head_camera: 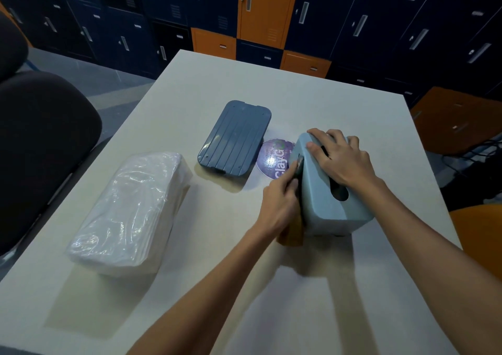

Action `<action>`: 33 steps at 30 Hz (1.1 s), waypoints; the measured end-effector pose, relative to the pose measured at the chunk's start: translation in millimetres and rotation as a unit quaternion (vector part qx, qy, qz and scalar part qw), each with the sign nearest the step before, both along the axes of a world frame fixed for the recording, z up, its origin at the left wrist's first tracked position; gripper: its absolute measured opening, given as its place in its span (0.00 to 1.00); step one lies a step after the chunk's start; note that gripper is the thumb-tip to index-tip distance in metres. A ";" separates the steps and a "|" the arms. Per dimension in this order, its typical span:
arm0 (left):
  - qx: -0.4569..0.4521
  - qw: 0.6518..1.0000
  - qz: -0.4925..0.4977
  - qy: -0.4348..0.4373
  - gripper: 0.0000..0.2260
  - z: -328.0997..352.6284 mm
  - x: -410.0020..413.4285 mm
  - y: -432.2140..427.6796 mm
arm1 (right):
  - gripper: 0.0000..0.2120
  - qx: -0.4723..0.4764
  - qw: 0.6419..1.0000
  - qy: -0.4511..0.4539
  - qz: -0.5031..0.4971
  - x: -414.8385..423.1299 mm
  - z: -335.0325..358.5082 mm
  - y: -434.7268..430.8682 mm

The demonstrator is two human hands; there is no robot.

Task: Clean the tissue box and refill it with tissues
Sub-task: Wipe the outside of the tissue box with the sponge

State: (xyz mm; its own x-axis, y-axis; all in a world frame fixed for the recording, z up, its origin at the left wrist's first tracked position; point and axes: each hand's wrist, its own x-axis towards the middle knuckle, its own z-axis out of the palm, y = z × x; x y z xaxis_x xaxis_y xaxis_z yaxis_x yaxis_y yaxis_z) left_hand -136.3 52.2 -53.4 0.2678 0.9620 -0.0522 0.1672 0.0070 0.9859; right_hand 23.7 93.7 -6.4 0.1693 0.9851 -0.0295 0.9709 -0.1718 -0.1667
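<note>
Tissue box [323, 191] under right hand [342, 159], fingers spread flat on top. Left hand [277, 208] pinches cloth [294, 232], probably rag, against box's left side. Wipe full length, keep box pinned. Tissue pack [130, 213] well left of box.

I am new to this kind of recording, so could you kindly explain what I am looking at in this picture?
There is no machine here. A person wears a camera on the head, so the single picture looks forward and down at their own two bare hands. On the white table lie a plastic-wrapped pack of tissues, a dark blue ribbed cover and a round purple sticker. The right hand rests on top of the light blue tissue box, apparently steadying it. The left hand grips a brownish cloth against the box's side, apparently wiping it. Lockers stand behind.
</note>
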 end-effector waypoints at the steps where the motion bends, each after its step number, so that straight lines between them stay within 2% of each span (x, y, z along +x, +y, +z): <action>1: 0.003 1.000 0.001 0.000 0.21 -3.1 -2.4 -10.0 | 0.21 0.000 1.000 0.000 0.001 0.1 0.1 0.3; 5: 0.055 0.994 -0.047 0.082 0.21 -14.6 -14.9 -28.3 | 0.21 -0.003 1.000 0.007 0.000 1.0 -0.7 0.5; 9: 0.103 0.972 -0.099 0.189 0.22 -14.3 -14.1 6.7 | 0.21 -0.002 1.000 0.004 0.001 0.5 -0.4 1.0; 11: 0.069 0.979 -0.083 0.175 0.19 -5.8 -8.5 26.8 | 0.21 -0.004 1.000 0.004 0.001 0.6 -0.8 0.9; 15: -0.045 0.997 -0.044 0.035 0.19 10.5 0.9 40.2 | 0.21 -0.002 1.000 -0.003 0.003 0.9 -2.3 0.9; 21: -0.049 0.996 -0.009 -0.078 0.25 3.4 2.6 -15.2 | 0.21 0.001 1.000 -0.008 0.005 2.5 -3.0 2.3; 29: 0.040 0.998 -0.032 0.021 0.26 -15.8 -6.7 -45.9 | 0.22 -0.002 1.000 -0.012 0.005 3.4 -3.9 2.5; 33: 0.018 0.997 -0.034 0.065 0.24 -15.1 -3.1 -26.4 | 0.22 -0.001 1.000 -0.014 0.004 2.7 -4.6 2.0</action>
